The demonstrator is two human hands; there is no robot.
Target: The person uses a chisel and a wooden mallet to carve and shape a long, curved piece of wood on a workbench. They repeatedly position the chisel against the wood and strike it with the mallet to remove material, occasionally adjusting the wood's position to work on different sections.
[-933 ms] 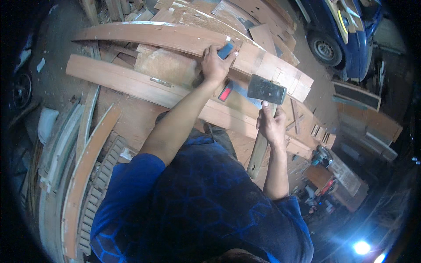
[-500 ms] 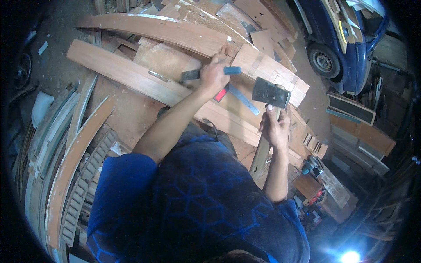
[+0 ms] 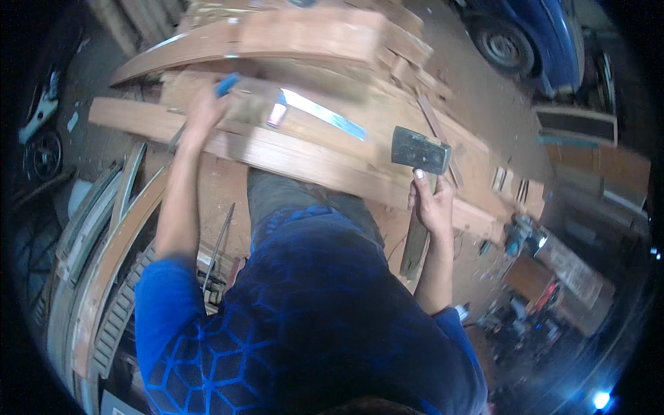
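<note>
Mallet (image 3: 420, 150) first: where is it, and why's it held so high up the handle (image 3: 415, 250)?

It's in the air, head over the surface (image 3: 477, 169) toward its right end. Right hand (image 3: 434, 207) is wrapped round the handle just under the head, thumb laid up along it. My guess: choking up tames a heavy head, and the spare handle just points back at the body.

And the left hand (image 3: 205, 111)?

Out toward the surface's left end, fingers curled round a blue-ended tool (image 3: 226, 84). Looks gripped, but it's too blurry to tell what kind.

What about that square (image 3: 321, 114)?

Lying between the near plank (image 3: 304, 158) and the back board (image 3: 311, 34), blade toward the right end. Probably parked there so it's handy; neither hand's touching it.
</note>
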